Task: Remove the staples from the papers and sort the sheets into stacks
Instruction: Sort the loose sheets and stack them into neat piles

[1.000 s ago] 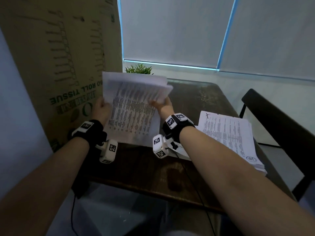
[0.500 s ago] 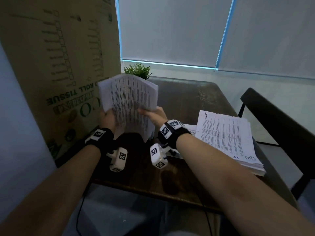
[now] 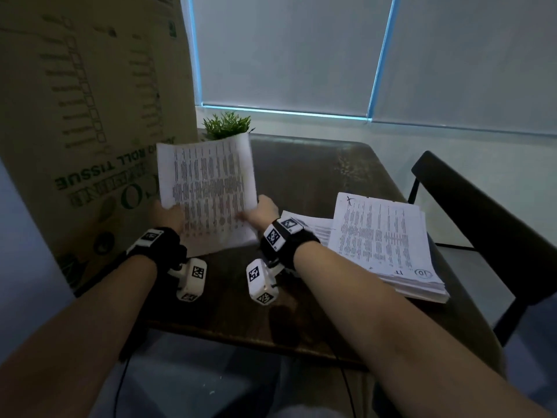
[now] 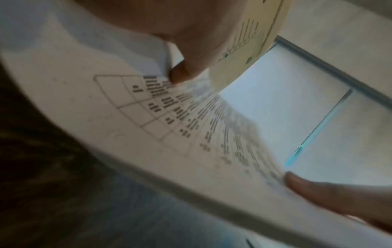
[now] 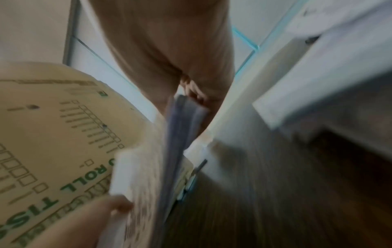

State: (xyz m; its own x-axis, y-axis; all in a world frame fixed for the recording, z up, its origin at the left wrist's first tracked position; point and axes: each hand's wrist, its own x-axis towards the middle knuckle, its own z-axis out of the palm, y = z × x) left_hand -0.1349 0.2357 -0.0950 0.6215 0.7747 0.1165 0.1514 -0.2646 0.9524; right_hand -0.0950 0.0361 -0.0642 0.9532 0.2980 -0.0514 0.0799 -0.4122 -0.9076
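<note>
While both hands are lifting it off the table, the held sheaf of papers [image 3: 208, 191] is standing nearly upright at centre left of the head frame, printed face toward the person.

- Held sheaf: several printed sheets, bowing slightly at the top. Judged light, limp and prone to fanning; best taken at the lower edges, near a bound corner. No staple is showing in any view.
- Left hand [image 3: 168, 214]: pinching the lower left edge, thumb [image 4: 180, 73] pressing on the printed face.
- Right hand [image 3: 263, 211]: gripping the lower right edge, fingers curling round the sheet edges [image 5: 182, 117] in the right wrist view.
- Sorted stack [image 3: 388, 245]: lying flat at right of the frame, thick, with a handwritten mark on top; a few looser sheets [image 3: 310, 229] are sticking out beneath its left side.
- Table [image 3: 316, 182]: dark wood, carrying the stack.
- Cardboard box [image 3: 90, 116]: filling the upper left, lettered in green, just beside the sheaf.
- Small plant [image 3: 226, 125]: peeking above the sheaf's top edge.
- Dark chair [image 3: 482, 212]: occupying the right edge.
- Window blinds [image 3: 286, 49]: covering the upper frame.
</note>
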